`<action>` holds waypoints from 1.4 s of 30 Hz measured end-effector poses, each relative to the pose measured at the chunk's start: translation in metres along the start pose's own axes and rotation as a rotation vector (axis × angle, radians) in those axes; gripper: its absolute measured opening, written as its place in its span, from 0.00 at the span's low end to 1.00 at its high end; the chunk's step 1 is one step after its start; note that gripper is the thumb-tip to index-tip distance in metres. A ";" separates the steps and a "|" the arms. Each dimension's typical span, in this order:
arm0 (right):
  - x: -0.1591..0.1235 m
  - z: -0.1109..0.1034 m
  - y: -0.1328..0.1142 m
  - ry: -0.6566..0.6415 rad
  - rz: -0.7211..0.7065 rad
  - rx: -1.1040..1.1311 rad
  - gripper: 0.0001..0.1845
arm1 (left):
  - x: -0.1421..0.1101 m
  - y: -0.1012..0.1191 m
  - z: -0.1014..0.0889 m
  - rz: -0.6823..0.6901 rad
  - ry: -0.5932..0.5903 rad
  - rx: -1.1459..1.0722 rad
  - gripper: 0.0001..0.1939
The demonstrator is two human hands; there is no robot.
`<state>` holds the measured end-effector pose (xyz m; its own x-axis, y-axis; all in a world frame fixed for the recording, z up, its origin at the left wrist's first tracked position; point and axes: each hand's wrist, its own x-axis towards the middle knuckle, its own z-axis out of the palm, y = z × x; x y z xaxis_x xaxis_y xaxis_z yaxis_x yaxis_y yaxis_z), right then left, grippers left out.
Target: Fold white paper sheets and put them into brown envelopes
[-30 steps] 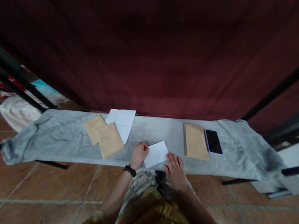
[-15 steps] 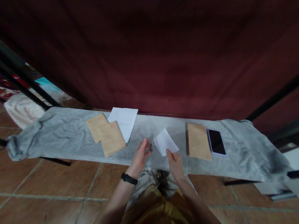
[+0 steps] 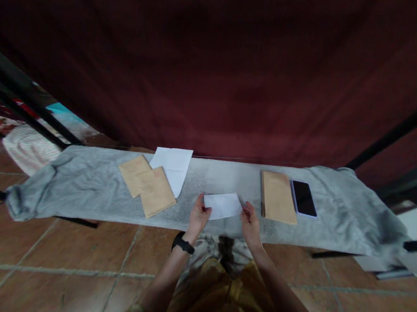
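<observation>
A folded white sheet of paper (image 3: 222,206) is stretched level between my two hands, just above the grey cloth. My left hand (image 3: 199,215), with a black band on its wrist, pinches the paper's left end. At the opposite end, my right hand (image 3: 250,223) has its fingers closed on the right edge. Two brown paper envelopes (image 3: 158,193) lie overlapping to the left, partly covering a larger white sheet (image 3: 174,166). On the right rests a stack of brown envelopes (image 3: 280,197).
A phone with a pale purple edge (image 3: 304,198) lies right of the stack. Grey cloth (image 3: 83,181) covers the narrow bench. Behind it hangs a dark red curtain (image 3: 217,86). Black metal bars (image 3: 398,123) stand at both sides, above a tiled floor (image 3: 78,256).
My left hand has closed on the folded paper's left end. The paper has turned from slanted to nearly level, and my right hand has shifted slightly right with it.
</observation>
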<state>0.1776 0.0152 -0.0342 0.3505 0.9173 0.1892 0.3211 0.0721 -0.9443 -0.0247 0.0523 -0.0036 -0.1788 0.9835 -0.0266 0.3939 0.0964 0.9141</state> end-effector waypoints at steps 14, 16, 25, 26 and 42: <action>-0.014 0.005 -0.020 -0.337 -0.538 -0.813 0.24 | -0.029 0.019 0.018 0.416 -0.080 0.687 0.24; -0.015 0.005 -0.020 -0.338 -0.544 -0.820 0.24 | -0.033 0.017 0.027 0.445 -0.134 0.716 0.26; -0.015 0.003 -0.023 -0.353 -0.545 -0.834 0.24 | -0.034 0.002 0.019 0.401 -0.072 0.811 0.32; -0.015 0.003 -0.023 -0.351 -0.546 -0.832 0.24 | -0.033 0.001 0.015 0.393 -0.063 0.814 0.32; 0.006 0.048 -0.034 -0.477 -0.527 -0.812 0.27 | -0.033 -0.008 0.003 0.372 -0.055 0.882 0.30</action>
<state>0.1264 0.0375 -0.0142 -0.3247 0.9175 0.2296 0.8805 0.3819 -0.2810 -0.0190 0.0196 -0.0117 0.1286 0.9780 0.1641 0.9578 -0.1654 0.2350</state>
